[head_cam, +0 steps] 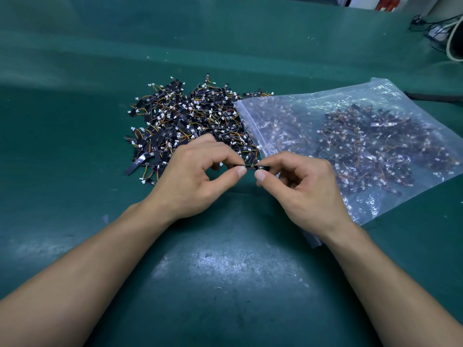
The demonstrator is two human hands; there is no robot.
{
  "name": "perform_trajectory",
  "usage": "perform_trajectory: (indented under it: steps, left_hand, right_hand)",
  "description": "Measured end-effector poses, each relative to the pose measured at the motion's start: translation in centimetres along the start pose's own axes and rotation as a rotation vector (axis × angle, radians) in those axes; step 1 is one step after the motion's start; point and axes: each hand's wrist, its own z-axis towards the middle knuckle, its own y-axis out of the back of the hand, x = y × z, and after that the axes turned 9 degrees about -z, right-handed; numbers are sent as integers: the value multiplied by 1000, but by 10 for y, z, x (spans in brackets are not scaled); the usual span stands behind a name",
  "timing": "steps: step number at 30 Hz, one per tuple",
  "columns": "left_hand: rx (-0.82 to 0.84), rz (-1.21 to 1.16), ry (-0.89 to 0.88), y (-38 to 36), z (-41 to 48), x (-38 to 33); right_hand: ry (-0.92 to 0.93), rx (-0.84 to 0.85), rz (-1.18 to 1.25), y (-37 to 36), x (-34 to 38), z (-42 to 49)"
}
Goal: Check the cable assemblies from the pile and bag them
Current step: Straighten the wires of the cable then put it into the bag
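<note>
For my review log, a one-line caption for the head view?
Left hand and right hand pinch one cable assembly in front of the pile, beside the part-filled bag.

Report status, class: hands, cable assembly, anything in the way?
One cable assembly pinched between left hand and right hand. Loose pile behind; bag at right, part-filled. Nothing blocking.

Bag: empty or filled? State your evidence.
Partly filled: many cable assemblies show through the clear bag lying flat on the mat.
</note>
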Motion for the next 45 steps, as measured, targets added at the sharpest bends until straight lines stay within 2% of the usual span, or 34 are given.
perform_trajectory:
  steps: [5, 35, 45]
  left_hand:
    - [37, -20, 23, 1, -1, 2]
    - [-13, -31, 3, -1, -1, 3]
    - [31, -46, 18, 0, -2, 3]
  right_hand:
    - [32, 8, -6, 1, 2, 0]
    - [-3, 34, -4, 1, 4, -2]
    - [30, 37, -31, 2, 5, -2]
